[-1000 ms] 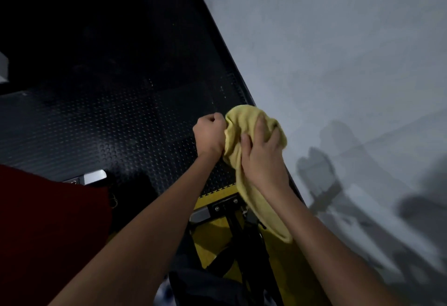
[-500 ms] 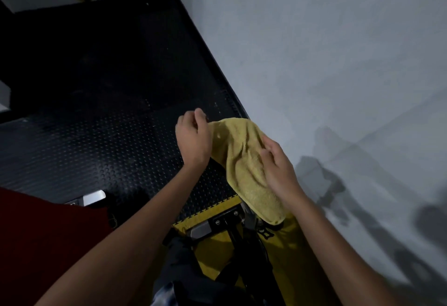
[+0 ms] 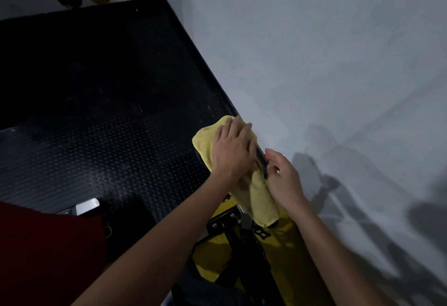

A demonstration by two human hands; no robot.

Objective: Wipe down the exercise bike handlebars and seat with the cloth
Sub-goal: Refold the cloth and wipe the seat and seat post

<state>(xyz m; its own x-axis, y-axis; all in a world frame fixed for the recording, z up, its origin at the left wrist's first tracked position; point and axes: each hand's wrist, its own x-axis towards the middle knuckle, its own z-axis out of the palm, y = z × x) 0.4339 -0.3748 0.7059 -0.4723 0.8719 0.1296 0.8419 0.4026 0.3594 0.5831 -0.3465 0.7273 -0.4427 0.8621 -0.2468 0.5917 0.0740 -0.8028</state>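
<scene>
Pretty dim shot, so a lot is hard to read. The bike (image 3: 244,240) is mostly hidden: only a black and yellow frame at 6 o'clock, cut off by the bottom edge, and a short dark bar (image 3: 262,161) peeking out between the hands. Can't tell if that's the handlebar.

The cloth (image 3: 258,199) is just below frame centre, draped over whatever it covers, its long axis running from 11 o'clock down to 5 o'clock, lower end hanging above the frame. The left hand (image 3: 232,150) lies flat on its upper end, fingers straight, pressing. The right hand (image 3: 284,177) sits just beside it at 4 o'clock, fingers curled against the cloth's edge; can't tell if they're actually grasping it.

Dark studded floor (image 3: 96,136) at 9 o'clock, grey wall (image 3: 314,51) at 2 o'clock.
</scene>
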